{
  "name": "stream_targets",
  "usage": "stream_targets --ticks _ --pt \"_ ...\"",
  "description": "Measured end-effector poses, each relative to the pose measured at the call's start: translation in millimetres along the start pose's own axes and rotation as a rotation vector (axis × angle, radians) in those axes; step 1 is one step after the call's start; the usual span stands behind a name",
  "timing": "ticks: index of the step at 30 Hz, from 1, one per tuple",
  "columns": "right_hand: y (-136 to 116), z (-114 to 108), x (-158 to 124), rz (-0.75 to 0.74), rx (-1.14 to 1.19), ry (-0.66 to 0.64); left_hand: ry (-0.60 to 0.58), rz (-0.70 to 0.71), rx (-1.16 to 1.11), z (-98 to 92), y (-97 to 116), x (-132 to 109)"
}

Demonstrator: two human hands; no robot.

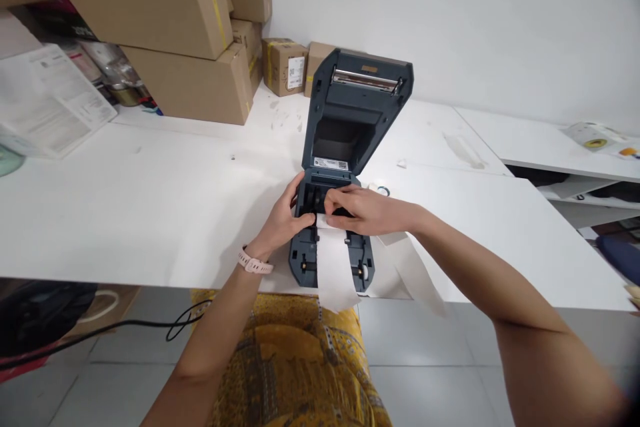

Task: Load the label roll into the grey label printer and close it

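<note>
A dark grey label printer (333, 180) sits at the table's front edge with its lid (357, 107) raised. White label paper (335, 267) runs out of its bay and droops over the front edge. My left hand (283, 220) grips the printer's left side, its fingers outside and its thumb inside by the label roll (326, 221). Over the bay, my right hand (360, 210) has its fingers curled and its thumb at the roll, closed on the roll as far as I can see. Most of the roll is hidden by that hand.
Cardboard boxes (185, 83) are stacked at the back left, with a small taped box (284, 67) against the wall. A loose paper strip (415, 273) hangs over the edge right of the printer. A black cable (125, 325) runs below the table at left.
</note>
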State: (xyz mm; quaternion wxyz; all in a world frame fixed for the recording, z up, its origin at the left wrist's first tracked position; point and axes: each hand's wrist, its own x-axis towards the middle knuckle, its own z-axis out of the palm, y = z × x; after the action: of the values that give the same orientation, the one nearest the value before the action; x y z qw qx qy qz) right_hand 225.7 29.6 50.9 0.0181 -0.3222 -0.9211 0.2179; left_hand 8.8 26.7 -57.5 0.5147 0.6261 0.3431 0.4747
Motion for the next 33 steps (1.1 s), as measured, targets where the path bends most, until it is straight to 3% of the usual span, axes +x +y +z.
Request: stream_targets --ticks 6,9,11,13,15,17,19,21,24,29,33 --pt "0 6 15 0.035 0.141 -0.108 -0.033 -0.079 0.045 -11.2 8 -1" --pt "6 -7 8 -0.004 0.484 -0.119 -0.055 -0.130 0.013 -19.5 12 -2" --pt "13 -20 -11 -0.135 0.726 -0.088 -0.051 -0.135 0.006 -22.4 14 -3" --pt "23 -30 -43 -0.294 0.857 0.086 -0.037 -0.136 0.011 -23.1 15 -4" --pt "36 -31 -83 -0.396 0.909 0.470 -0.028 -0.150 0.026 -22.5 16 -4" --pt "54 -21 -121 -0.362 0.936 0.878 -0.028 -0.164 0.045 -21.4 17 -4" --pt "75 -4 -150 -0.226 0.940 1.061 -0.026 -0.164 0.062 -20.6 18 -4" --pt "99 14 -167 0.004 0.936 1.009 -0.023 -0.156 0.078 -20.3 18 -4" --pt "135 38 -170 0.313 0.928 0.805 -0.021 -0.158 0.099 -20.6 18 -4" --pt "175 62 -146 0.429 0.928 0.713 0.006 -0.179 0.126 -20.8 19 -4" --pt "186 67 -136 0.440 0.923 0.704 0.018 -0.194 0.149 -20.3 21 -4"
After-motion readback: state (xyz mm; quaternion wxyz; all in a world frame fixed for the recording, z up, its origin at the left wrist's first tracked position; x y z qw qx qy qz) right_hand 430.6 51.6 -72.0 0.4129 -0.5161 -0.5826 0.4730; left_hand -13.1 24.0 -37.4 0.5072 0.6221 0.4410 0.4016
